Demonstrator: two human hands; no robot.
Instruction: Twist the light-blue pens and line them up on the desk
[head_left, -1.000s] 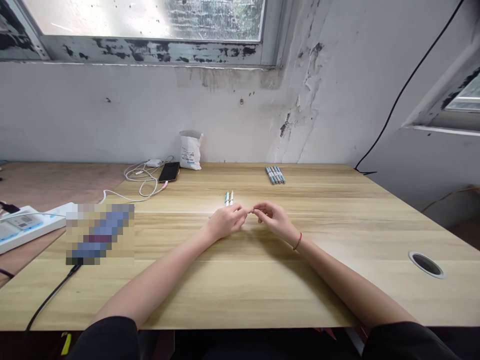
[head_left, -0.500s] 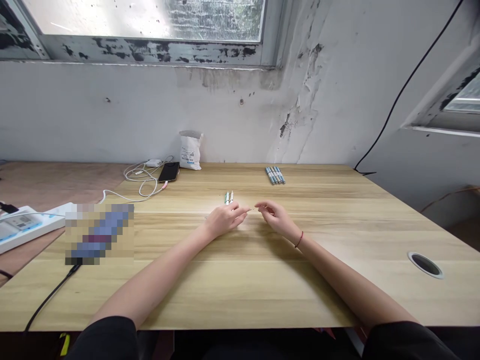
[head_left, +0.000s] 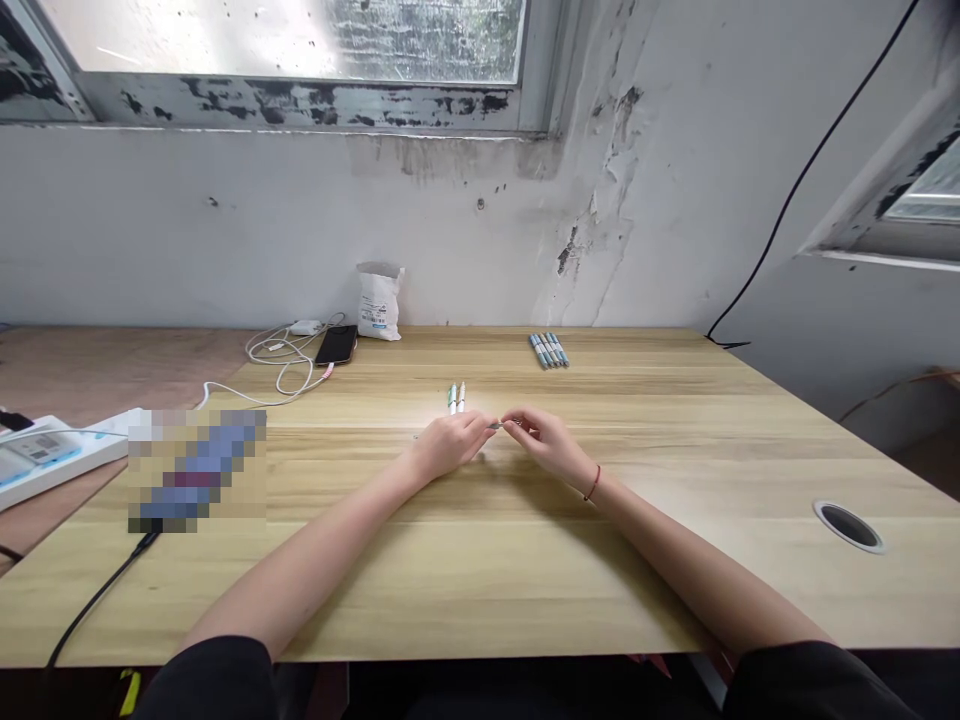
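The left hand [head_left: 444, 443] and right hand [head_left: 553, 448] nearly meet, each pinched closed on a slim piece [head_left: 495, 426] (too small to identify). Two pens [head_left: 452, 399] lie on the bench [head_left: 450, 590] just beyond.

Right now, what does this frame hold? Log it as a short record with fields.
Left hand: closed on a slim item, too small to identify
Right hand: fingertips at the item's end, grip unclear
Beyond left hand: two white pens, side by side
Farther back: white packet, dark phone, row of bluish sticks
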